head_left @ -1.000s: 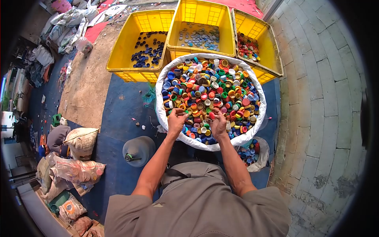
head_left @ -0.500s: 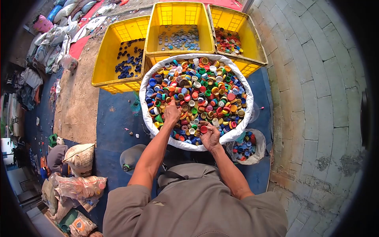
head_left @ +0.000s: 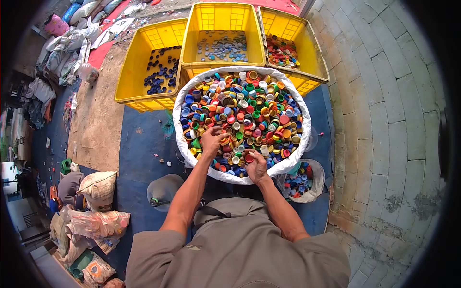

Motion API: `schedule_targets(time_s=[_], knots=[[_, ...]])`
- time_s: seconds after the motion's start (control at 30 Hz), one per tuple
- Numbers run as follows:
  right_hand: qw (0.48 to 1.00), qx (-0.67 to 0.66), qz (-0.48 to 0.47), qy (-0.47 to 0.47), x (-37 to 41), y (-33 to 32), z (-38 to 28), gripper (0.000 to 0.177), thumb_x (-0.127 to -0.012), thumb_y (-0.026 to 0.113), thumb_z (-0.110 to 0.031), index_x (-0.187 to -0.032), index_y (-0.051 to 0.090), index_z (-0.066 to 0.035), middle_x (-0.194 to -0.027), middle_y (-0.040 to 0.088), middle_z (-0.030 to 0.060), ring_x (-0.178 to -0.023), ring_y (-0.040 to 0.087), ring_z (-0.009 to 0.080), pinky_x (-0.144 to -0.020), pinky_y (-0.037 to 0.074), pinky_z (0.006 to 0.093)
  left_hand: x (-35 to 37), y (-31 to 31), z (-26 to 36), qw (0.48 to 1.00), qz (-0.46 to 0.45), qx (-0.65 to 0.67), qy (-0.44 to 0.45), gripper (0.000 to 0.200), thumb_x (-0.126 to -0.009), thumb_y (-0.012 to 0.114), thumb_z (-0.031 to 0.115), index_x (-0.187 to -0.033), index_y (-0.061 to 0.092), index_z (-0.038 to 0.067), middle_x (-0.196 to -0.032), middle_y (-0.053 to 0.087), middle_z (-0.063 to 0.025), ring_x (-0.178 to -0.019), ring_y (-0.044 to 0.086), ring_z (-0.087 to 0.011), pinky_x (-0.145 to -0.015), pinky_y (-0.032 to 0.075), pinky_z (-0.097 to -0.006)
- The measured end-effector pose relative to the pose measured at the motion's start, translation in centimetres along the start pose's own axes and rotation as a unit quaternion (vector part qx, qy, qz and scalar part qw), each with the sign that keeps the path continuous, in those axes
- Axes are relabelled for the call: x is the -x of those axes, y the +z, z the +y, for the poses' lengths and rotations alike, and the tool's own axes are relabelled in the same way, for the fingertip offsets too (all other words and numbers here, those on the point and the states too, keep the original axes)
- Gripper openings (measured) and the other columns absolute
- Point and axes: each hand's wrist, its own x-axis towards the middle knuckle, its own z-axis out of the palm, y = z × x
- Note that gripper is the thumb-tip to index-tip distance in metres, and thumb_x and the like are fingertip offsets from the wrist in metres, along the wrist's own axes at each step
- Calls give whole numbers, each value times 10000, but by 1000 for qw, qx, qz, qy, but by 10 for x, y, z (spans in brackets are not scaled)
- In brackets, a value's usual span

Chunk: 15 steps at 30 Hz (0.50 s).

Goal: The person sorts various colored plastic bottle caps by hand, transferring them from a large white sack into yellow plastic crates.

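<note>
A round white-rimmed container (head_left: 178, 126) full of mixed coloured bottle caps (head_left: 249, 113) stands before me. My left hand (head_left: 212, 140) is over the caps at the left of centre, thumb and fingers bent together at the caps; what they pinch, if anything, is too small to name. Near the front rim, my right hand (head_left: 256, 165) is turned palm up with a red cap (head_left: 248, 158) held at its fingers. Three yellow crates stand behind: the left crate (head_left: 126, 79) holds dark blue caps, the middle crate (head_left: 223, 64) light blue ones, the right crate (head_left: 317, 53) mostly red ones.
A small bag (head_left: 314, 192) of mostly blue caps sits right of the container. To its left lies a clear plastic bottle (head_left: 165, 189). Stuffed sacks (head_left: 98, 189) are at the left, and a block wall (head_left: 384, 120) runs along the right.
My left hand has lifted slightly and its fingers have shifted right over the caps. The right hand still has the red cap. The whole view has shifted a little.
</note>
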Motion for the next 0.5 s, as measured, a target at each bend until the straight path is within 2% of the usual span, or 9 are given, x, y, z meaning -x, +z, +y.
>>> schedule_targets(time_s=[0.1,0.17,0.2,0.23,0.27,0.3,0.37,0.43,0.5], knots=[[998,27,47,-10,-8,7,-4,223,-830,635,-292,-888,590,-81,-838,593,47,-813,561,182,-746,438,336,12,-10,5,988,-4,144,-59,245,-758,770,93,-973,684,12,-845,677,-40,-735,613,-96,-563,461,-228],[994,86,54,-50,-30,12,-9,281,-824,713,-310,-738,572,-83,-702,559,-6,-639,536,96,-593,411,235,21,-24,15,965,3,225,-133,213,-779,757,104,-958,684,13,-833,674,-44,-724,606,-80,-507,427,-217],[983,155,75,-57,-39,14,-14,300,-815,724,-317,-701,569,-87,-664,544,-12,-600,513,87,-562,397,233,27,-30,22,946,-4,285,-153,169,-807,733,112,-946,678,32,-810,668,-32,-712,603,-70,-463,376,-193],[968,224,95,-64,-49,18,-18,321,-807,735,-323,-664,567,-91,-626,530,-18,-561,490,77,-532,383,231,25,-39,12,927,-35,342,-151,194,-839,701,130,-1011,645,59,-846,664,-22,-736,632,-98,-456,385,-185],[945,294,109,-96,-58,23,-19,309,-792,752,-309,-686,561,-89,-600,510,-18,-516,444,60,-498,342,215,29,-43,10,901,-45,403,-153,195,-875,650,136,-1049,619,52,-892,656,-35,-780,646,-123,-450,413,-182],[896,403,129,-134,-66,30,-23,280,-779,754,-294,-750,611,-55,-648,580,20,-556,519,86,-530,403,241,34,-47,12,872,-56,463,-153,200,-911,600,142,-1087,594,46,-938,649,-49,-825,660,-148,-443,441,-180],[791,548,138,-233,-76,43,-30,276,-765,752,-254,-879,652,-24,-763,649,63,-668,609,140,-624,472,285,38,-59,-6,822,-95,538,-162,224,-937,552,190,-1104,580,42,-955,638,-73,-868,664,-196,-541,525,-227],[755,577,101,-296,-100,43,-30,391,-725,762,-203,-1043,627,-19,-989,667,109,-893,641,229,-799,499,331,52,-66,-3,810,-84,558,-162,229,-943,537,193,-1098,583,31,-958,642,-70,-851,666,-189,-562,532,-237],[719,612,82,-319,-115,48,-30,504,-702,774,-174,-1136,573,-16,-1060,643,138,-970,622,268,-848,492,359,63,-70,1,837,-57,517,-169,220,-937,543,205,-1079,588,43,-960,647,-63,-826,659,-164,-581,521,-248]])
